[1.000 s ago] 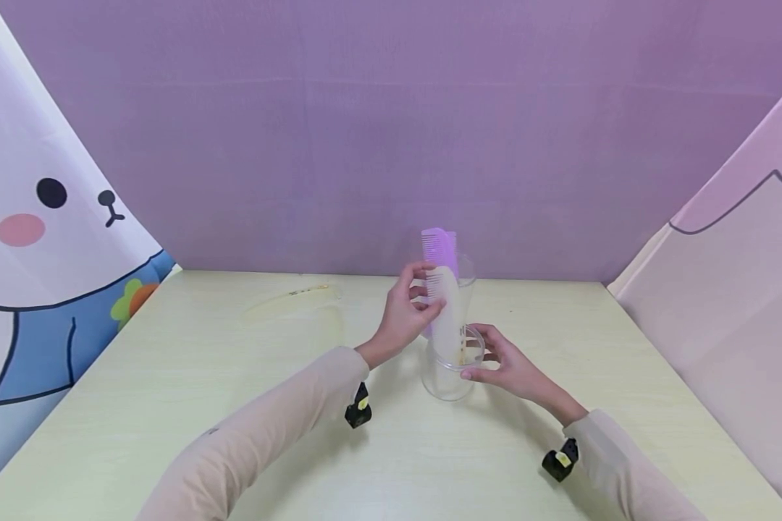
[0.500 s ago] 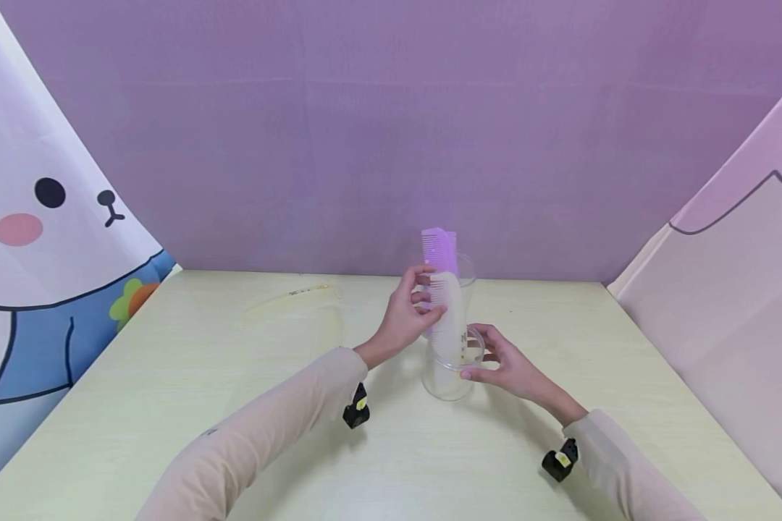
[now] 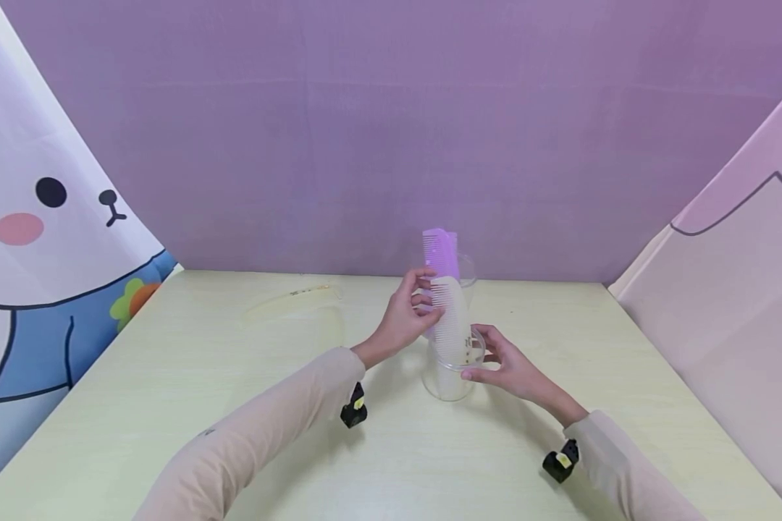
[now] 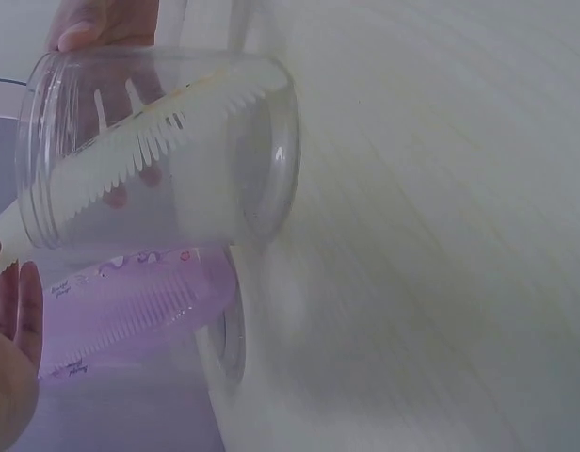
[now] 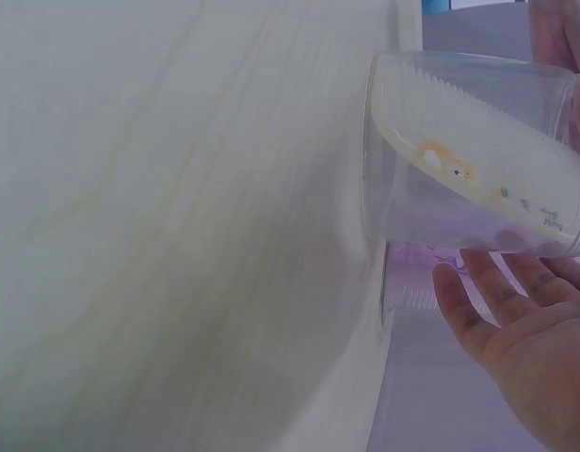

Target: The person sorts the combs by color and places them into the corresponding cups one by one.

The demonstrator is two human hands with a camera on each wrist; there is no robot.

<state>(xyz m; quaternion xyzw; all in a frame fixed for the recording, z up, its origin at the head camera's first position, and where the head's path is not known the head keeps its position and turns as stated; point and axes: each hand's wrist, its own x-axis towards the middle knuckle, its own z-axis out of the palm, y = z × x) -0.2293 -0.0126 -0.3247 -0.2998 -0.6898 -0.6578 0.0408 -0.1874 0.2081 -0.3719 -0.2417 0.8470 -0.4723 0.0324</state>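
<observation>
A cream comb (image 3: 452, 318) stands slightly tilted, its lower part inside a clear plastic cup (image 3: 448, 387). My left hand (image 3: 400, 318) pinches the comb's upper part, thumb in front and fingers behind. My right hand (image 3: 508, 365) grips the cup near its rim from the right side, and the cup stands upright on the table. Through the wall, the right wrist view shows the comb (image 5: 478, 151) lying slanted across the cup, with a small orange print along its back. Behind it, purple combs (image 3: 439, 250) stand in a second clear cup (image 3: 469, 269), partly hidden by my left hand.
A pale, translucent comb-like piece (image 3: 293, 294) with small dark and orange print lies on the table (image 3: 169, 405) to the left. A purple cloth (image 3: 391, 145) rises behind the table's far edge, and printed cloths (image 3: 52, 275) hang at both sides.
The cream comb has moved a little lower into the front cup and slightly right. My left hand has come down slightly with it; my right hand and the cup have stayed put.
</observation>
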